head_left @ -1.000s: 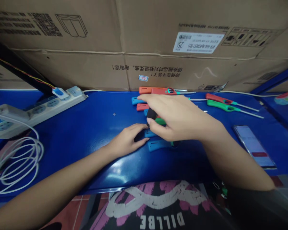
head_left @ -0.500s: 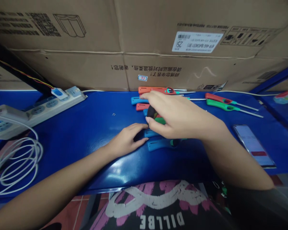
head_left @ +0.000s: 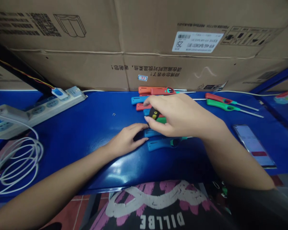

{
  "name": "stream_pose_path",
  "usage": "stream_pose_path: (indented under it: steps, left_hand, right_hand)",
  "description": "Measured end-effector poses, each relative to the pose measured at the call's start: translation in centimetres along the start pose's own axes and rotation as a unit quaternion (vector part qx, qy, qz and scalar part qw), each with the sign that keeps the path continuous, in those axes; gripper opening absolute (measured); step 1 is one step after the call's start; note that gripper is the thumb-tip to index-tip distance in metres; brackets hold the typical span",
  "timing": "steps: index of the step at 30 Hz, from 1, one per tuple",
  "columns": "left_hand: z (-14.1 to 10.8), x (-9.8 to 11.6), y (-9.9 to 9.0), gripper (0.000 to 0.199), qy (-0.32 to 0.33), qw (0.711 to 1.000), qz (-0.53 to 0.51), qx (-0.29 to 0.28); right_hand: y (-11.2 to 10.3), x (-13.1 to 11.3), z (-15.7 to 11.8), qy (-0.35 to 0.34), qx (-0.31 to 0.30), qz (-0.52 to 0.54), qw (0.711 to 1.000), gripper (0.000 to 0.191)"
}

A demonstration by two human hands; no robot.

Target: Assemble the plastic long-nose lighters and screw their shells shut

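A screwdriver [head_left: 154,113] with a black and yellow handle is held in my right hand [head_left: 180,115], fingers closed around the handle. Its thin shaft points down onto the end of a blue gas lighter [head_left: 152,133]. The fingertips and thumb of my left hand [head_left: 129,139] pinch that same end from both sides. Just nearer to me lies another blue lighter [head_left: 159,144], with a metal tube. A green lighter [head_left: 162,120], a red lighter [head_left: 141,107] and several others lie in a row, partly covered by my right hand.
A red lighter [head_left: 218,97] and a green lighter [head_left: 222,104] lie right of the row. A phone [head_left: 253,145] rests at the right. On the left are a power strip [head_left: 40,110] and a coiled white cable [head_left: 16,166]. A cardboard box [head_left: 86,67] stands behind the blue table [head_left: 105,172].
My right hand has rolled slightly and turned the screwdriver, so yellow on its handle now shows. My left hand and the lighters have stayed about where they were.
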State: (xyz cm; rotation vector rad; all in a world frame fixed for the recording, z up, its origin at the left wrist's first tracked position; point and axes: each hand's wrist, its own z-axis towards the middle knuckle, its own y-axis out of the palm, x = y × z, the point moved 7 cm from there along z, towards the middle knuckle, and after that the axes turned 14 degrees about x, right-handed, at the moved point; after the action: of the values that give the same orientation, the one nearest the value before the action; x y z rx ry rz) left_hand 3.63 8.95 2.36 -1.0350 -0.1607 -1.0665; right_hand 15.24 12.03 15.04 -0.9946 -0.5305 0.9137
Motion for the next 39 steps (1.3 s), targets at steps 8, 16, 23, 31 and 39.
stream_pose_path:
  steps: [8, 16, 23, 31, 39]
  left_hand:
    - [0.03, 0.04, -0.04, 0.033, -0.01, 1.0, -0.007, 0.0]
    - [0.12, 0.22, 0.03, 0.029, -0.014, 1.0, -0.016, 0.004]
    - [0.08, 0.14, 0.1, 0.029, -0.014, 1.0, -0.012, 0.006]
    - [0.08, 0.32, 0.08, 0.027, 0.003, 1.0, -0.012, 0.007]
    - [-0.07, 0.23, 0.0, 0.022, 0.006, 1.0, -0.009, 0.003]
  right_hand:
    - [0.34, 0.31, 0.05, 0.012, 0.002, -0.002, 1.0, 0.028]
    - [0.32, 0.38, 0.15, 0.01, 0.006, 0.022, 1.0, 0.028]
    - [0.38, 0.46, 0.08, 0.013, -0.001, 0.027, 1.0, 0.03]
    - [0.01, -0.01, -0.1, -0.004, 0.0, 0.038, 0.999, 0.027]
    - [-0.09, -0.44, -0.01, -0.025, 0.006, 0.034, 0.999, 0.026]
